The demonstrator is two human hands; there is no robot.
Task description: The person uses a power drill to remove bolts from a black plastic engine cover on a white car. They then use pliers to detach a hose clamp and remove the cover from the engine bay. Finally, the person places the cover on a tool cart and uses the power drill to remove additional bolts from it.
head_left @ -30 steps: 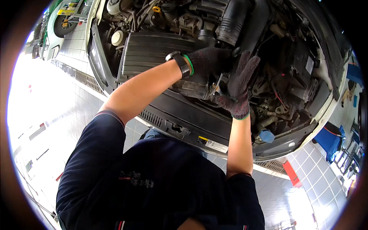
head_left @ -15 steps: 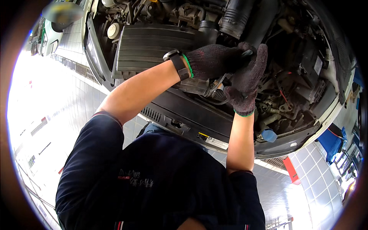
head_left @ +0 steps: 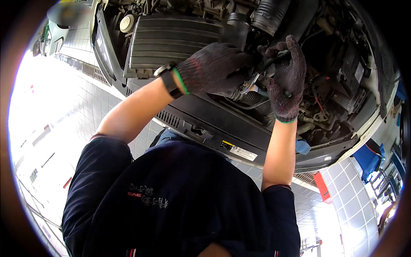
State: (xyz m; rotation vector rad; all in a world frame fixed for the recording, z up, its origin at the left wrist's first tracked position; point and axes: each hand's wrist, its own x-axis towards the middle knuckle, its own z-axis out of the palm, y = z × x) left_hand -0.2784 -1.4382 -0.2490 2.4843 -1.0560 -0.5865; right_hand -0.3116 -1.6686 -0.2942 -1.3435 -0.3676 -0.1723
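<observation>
Both hands wear dark knitted gloves with green cuffs. My right hand point(head_left: 290, 81), over the engine bay, holds pliers point(head_left: 253, 83) with dark handles. One handle lies across its fingers and the other handle's end shows by the palm; the metal jaws point down and left beside a ribbed hose point(head_left: 248, 98). My left hand point(head_left: 216, 66) hovers just left of the pliers, above the edge of the black ribbed engine box point(head_left: 171, 45). Its thumb and fingers look apart, nothing seen in them, though the fingertips are in dark shadow.
A wide corrugated intake hose point(head_left: 269, 16) stands at the far side. A battery point(head_left: 353, 70) sits to the right. A pale cap point(head_left: 127, 23) is at the far left. The front crossmember point(head_left: 188, 120) runs between me and the engine. A blue cap point(head_left: 302, 147) is at the near right.
My left hand has drawn back left and nearer, away from the right hand and the pliers. My right hand has shifted slightly right, and more of the pliers shows.
</observation>
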